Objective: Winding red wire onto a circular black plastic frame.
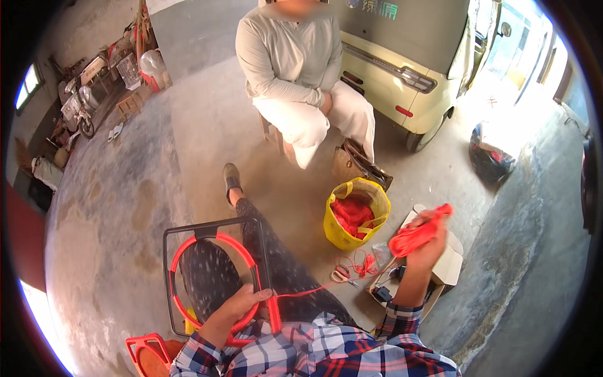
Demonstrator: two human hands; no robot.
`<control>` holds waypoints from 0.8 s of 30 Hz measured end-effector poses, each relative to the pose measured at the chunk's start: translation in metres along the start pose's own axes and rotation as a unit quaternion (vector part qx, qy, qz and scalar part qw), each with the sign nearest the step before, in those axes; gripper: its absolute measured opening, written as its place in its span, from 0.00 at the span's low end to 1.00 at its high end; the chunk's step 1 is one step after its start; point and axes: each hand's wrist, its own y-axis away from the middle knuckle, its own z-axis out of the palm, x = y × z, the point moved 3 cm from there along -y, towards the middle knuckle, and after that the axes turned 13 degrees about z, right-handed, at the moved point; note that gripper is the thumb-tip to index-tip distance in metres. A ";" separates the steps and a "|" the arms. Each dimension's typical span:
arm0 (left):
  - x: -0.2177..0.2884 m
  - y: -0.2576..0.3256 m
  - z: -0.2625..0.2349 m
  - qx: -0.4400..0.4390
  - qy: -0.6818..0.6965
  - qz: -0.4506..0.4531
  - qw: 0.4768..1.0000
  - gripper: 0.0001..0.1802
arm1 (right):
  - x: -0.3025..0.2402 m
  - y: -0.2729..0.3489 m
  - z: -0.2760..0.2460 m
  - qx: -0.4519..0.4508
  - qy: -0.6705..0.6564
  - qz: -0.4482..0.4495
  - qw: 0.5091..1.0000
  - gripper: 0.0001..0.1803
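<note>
A black rectangular frame (267, 251) with a ring inside it stands over my lap. Red cord covers much of the ring (173, 273), with some black stretches between, and is wound thickly on the frame's lower right side. My left hand (242, 301) grips the frame there, its thumb at the upper end of the winding. Out to the right, my right hand (427, 251) is closed round a bundle of red cord (418, 235). A strand of cord (308, 291) runs between the two hands.
A yellow bag (336, 232) of red material stands ahead, before a brown handbag (352, 164). Scissors (341, 274) and loose red cord (364, 267) lie beside an open cardboard box (449, 257). A seated person (292, 63) faces me, near a parked three-wheeled vehicle (402, 81).
</note>
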 end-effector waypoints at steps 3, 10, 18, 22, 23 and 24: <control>-0.004 -0.001 -0.003 -0.006 -0.019 -0.009 1.000 0.18 | 0.031 0.000 0.005 -0.012 0.086 0.050 0.995 0.20; 0.002 0.001 0.003 -0.009 -0.018 0.015 1.000 0.17 | 0.043 0.005 0.030 -0.026 0.543 -0.072 0.837 0.15; -0.002 -0.001 -0.002 -0.024 -0.010 -0.006 1.000 0.17 | 0.045 -0.004 0.007 -0.006 0.357 0.030 0.933 0.09; 0.002 0.000 0.002 -0.019 -0.005 -0.001 1.000 0.17 | 0.030 -0.007 0.006 0.056 0.232 -0.004 0.971 0.13; 0.006 0.002 0.005 -0.009 0.003 0.005 1.000 0.18 | 0.026 -0.010 0.000 0.079 0.213 -0.028 0.973 0.13; 0.008 0.002 0.007 0.001 0.012 0.010 1.000 0.18 | 0.022 -0.012 -0.005 0.101 0.194 -0.051 0.974 0.14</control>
